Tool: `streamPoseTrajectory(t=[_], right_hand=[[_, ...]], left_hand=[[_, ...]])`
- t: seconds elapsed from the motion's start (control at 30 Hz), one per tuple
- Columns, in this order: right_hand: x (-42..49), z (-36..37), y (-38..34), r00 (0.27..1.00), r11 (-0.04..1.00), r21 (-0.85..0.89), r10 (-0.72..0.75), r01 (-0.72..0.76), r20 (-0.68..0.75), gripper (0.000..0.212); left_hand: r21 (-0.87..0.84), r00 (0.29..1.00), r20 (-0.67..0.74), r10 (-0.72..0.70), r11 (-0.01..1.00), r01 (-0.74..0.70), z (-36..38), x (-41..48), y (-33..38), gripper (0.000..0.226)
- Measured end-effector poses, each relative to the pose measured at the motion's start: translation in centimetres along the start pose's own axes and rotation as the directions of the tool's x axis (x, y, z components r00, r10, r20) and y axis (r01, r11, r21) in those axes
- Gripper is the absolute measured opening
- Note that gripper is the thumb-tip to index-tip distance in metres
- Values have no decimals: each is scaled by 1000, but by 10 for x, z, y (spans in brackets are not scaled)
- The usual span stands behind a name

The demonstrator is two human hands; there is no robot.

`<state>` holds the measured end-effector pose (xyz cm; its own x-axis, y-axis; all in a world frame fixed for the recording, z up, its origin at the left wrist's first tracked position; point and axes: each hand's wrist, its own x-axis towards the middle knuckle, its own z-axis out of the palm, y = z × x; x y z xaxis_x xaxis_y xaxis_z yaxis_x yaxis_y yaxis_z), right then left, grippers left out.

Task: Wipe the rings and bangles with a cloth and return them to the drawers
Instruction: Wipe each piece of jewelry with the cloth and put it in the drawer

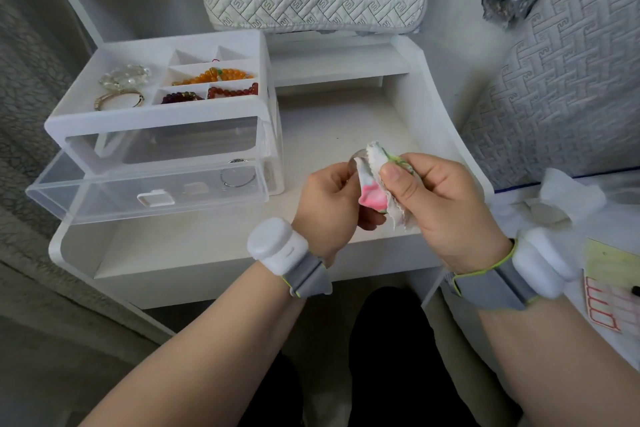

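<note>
While you rub, both hands sit over the middle of the counter (214,246), so read each line as it stands now.

Left hand (329,204): your fingers are closed on a clear bangle (354,159); only its upper arc shows.
Right hand (440,204): thumb and fingers are pinched together on the cloth (375,180), pressing it against the bangle.
Open drawer (145,194): pulled out at the counter's left edge, with a thin ring-shaped piece (238,177) inside near its right wall.
Top tray (166,80): beaded bracelets and a gold bangle (119,100) lie in its compartments.
Risk: the bangle looks smooth, so a hard rub could twist it out of your left fingers onto the counter or off its front edge.
Risk: cloth folds hide the bangle, so you could miss a patch.
</note>
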<state>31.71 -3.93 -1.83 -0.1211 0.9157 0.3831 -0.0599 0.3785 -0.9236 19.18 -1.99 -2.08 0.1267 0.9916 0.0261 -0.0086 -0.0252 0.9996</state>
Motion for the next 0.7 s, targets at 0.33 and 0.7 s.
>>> streamPoseTrajectory(t=[0.33, 0.7], right_hand=[[2, -15, 0, 997, 999, 40, 7, -10, 76, 22], [11, -39, 13, 948, 468, -857, -309, 217, 72, 31]], left_hand=[[-199, 964, 185, -192, 953, 228, -2, -7, 6, 27], [315, 983, 184, 7, 947, -65, -14, -6, 8, 31]])
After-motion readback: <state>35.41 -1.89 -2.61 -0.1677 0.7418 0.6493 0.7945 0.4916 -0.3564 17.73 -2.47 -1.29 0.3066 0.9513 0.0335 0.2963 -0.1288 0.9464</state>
